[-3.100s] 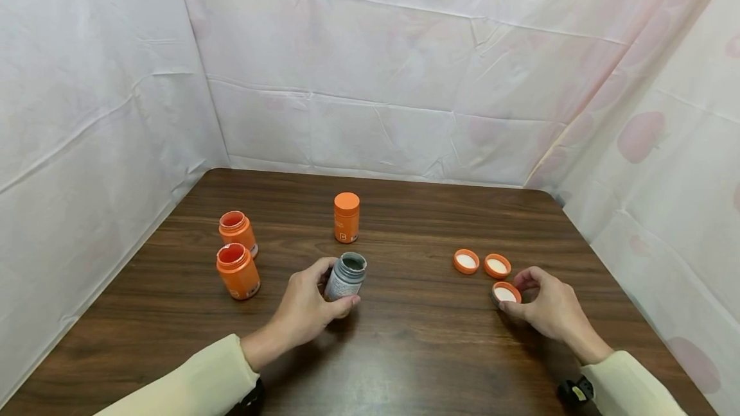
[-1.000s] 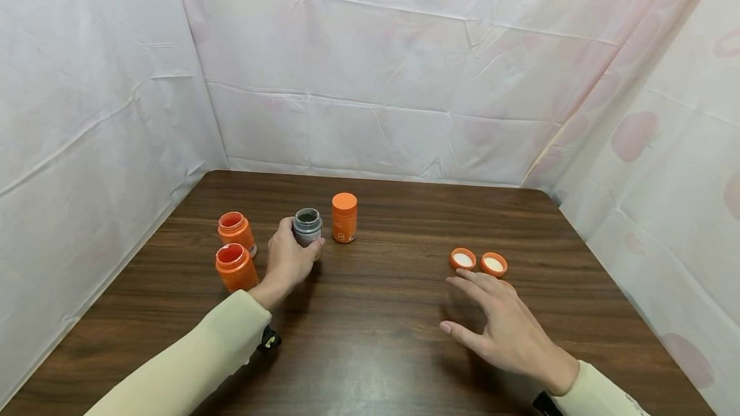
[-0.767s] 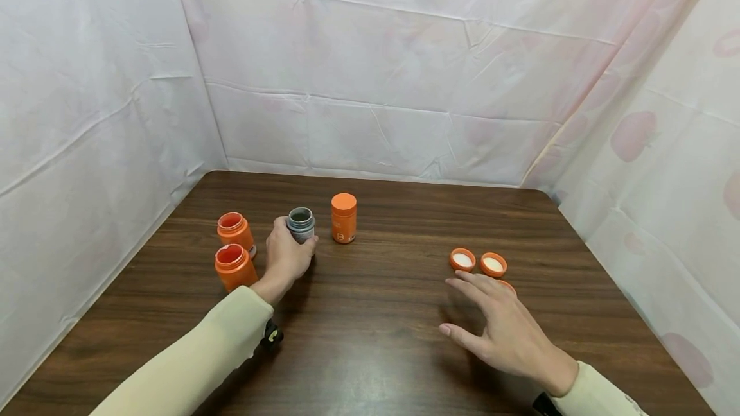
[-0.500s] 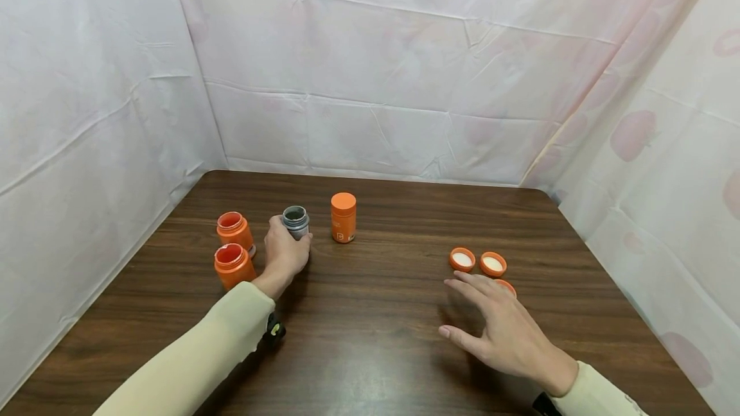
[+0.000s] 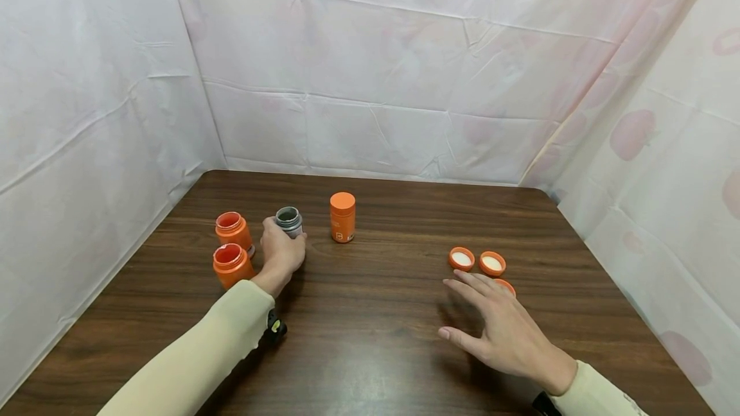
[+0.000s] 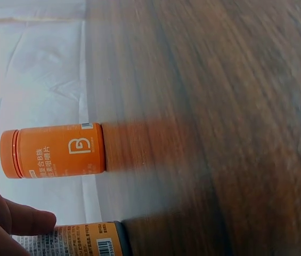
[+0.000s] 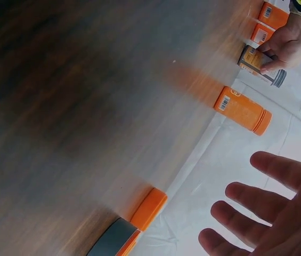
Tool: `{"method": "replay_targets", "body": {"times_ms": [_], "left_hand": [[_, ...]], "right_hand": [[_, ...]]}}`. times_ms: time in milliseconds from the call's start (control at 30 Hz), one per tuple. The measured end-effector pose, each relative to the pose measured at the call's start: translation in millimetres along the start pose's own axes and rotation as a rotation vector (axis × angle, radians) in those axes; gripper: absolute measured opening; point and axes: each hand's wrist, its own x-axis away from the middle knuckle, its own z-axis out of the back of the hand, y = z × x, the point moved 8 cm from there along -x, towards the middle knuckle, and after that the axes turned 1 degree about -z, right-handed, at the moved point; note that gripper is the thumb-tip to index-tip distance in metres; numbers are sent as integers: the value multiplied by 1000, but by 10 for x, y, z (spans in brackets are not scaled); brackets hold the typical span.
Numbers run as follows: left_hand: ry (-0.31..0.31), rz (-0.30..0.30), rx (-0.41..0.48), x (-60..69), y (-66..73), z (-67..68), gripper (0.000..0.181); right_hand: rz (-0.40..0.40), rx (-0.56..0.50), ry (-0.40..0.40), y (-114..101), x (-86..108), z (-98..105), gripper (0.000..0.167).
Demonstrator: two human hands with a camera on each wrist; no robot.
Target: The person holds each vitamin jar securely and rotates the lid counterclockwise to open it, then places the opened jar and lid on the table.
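My left hand [image 5: 281,252] grips an uncapped grey bottle [image 5: 290,223], its dark mouth facing up; the left wrist view shows a thumb or finger along its label [image 6: 81,240]. Two uncapped orange bottles [image 5: 233,264] stand just left of that hand. To its right is a capped orange bottle [image 5: 343,218], upright. My right hand [image 5: 509,329] holds nothing, its fingers spread above the table beside the caps. Two upturned orange caps with white liners, a left one [image 5: 461,259] and a right one [image 5: 493,264], lie past its fingertips. A third cap [image 5: 505,287] is partly hidden behind the hand.
The dark wood-grain table [image 5: 370,320] has rounded far corners. Pale sheets [image 5: 358,69] hang along its back and both sides. A black band [image 5: 275,326] is on the left wrist.
My left hand has carried the grey bottle left and away from me, towards the uncapped orange bottles. My right hand has let go of the third cap, moved left, and since stayed still.
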Motion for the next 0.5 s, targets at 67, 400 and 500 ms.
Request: {"method": "replay_targets", "body": {"times_ms": [67, 400, 500], "left_hand": [[6, 3, 7, 0, -13, 0, 68], [61, -28, -31, 6, 46, 18, 85], [80, -88, -55, 42, 136, 12, 88]], "right_hand": [[-3, 4, -4, 3, 5, -5, 70], [6, 10, -2, 3, -15, -8, 71], [7, 9, -3, 6, -19, -10, 72]]}}
